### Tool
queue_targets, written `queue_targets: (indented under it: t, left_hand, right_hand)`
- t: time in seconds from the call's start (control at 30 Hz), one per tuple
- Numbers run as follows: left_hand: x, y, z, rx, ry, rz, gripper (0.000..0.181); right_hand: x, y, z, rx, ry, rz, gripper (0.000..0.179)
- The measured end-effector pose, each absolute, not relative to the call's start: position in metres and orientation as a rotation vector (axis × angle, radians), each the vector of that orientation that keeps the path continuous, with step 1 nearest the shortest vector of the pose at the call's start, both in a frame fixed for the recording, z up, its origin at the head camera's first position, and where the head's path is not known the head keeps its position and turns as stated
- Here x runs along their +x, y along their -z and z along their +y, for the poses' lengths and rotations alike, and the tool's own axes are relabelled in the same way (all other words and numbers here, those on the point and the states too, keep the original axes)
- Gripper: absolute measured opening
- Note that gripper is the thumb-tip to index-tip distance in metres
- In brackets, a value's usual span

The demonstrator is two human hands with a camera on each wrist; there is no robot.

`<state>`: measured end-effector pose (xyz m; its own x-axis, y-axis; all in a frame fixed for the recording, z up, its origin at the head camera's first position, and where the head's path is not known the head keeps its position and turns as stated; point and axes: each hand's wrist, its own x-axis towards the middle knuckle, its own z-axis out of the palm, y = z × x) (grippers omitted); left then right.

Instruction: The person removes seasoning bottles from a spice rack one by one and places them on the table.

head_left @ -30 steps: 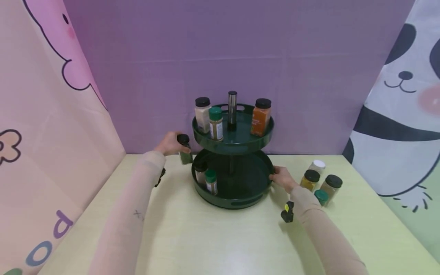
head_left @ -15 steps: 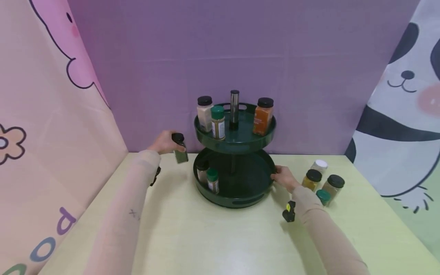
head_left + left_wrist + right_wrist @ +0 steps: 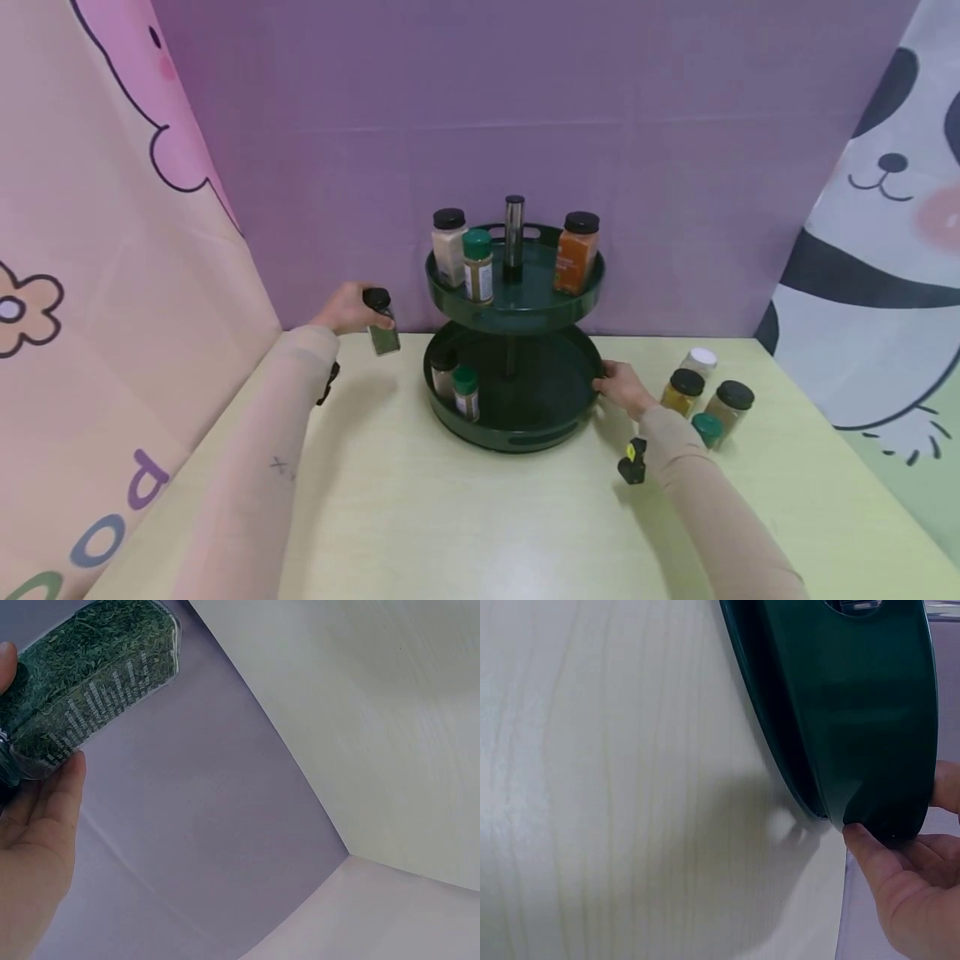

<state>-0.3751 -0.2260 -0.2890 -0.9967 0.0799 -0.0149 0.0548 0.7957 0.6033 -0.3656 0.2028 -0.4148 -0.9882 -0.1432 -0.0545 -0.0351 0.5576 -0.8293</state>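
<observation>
My left hand [image 3: 347,310] grips a spice jar of green dried herbs [image 3: 384,337] near its black lid, tilted above the table, left of a dark green two-tier turntable [image 3: 517,319]. In the left wrist view, the herb jar [image 3: 97,675] shows white print on its side. My right hand [image 3: 621,388] pinches the rim of the lower tier at its right side. The right wrist view has the thumb on the outer wall [image 3: 870,735] and other fingers around the rim. A white-powder jar [image 3: 450,254], a green-capped jar [image 3: 478,279] and an orange jar [image 3: 576,258] stand on the upper tier.
The lower tier holds a black-capped jar [image 3: 443,375] and a green-capped jar [image 3: 466,398] at its left. Several jars, among them a yellow one [image 3: 681,395], stand on the table to the right of my right hand. A purple backdrop [image 3: 450,100] hangs behind.
My left hand has carried the herb jar leftward, away from the turntable. My right hand keeps its hold on the lower rim, and the head view has shifted slightly.
</observation>
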Motion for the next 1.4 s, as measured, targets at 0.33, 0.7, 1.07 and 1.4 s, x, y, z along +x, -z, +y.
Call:
queue_targets:
  t: [0.33,0.7,1.07,1.4]
  left_hand:
    - [-0.374,0.288,-0.236,0.095,-0.973,2.955,0.079]
    - [-0.369,0.286,-0.248,0.063,-0.97,2.951,0.079]
    - [-0.366,0.288,-0.263,0.041,-0.97,2.953,0.085]
    - [-0.362,0.289,-0.272,0.017,-0.945,2.989,0.083]
  right_hand:
    - [-0.366,0.415,0.203,-0.139,1.399,2.676,0.054]
    - [-0.368,0.413,0.201,-0.118,1.387,2.675,0.054]
    - [-0.365,0.414,0.2,-0.126,1.412,2.668,0.055]
    - [-0.365,0.413,0.201,-0.128,1.428,2.655,0.055]
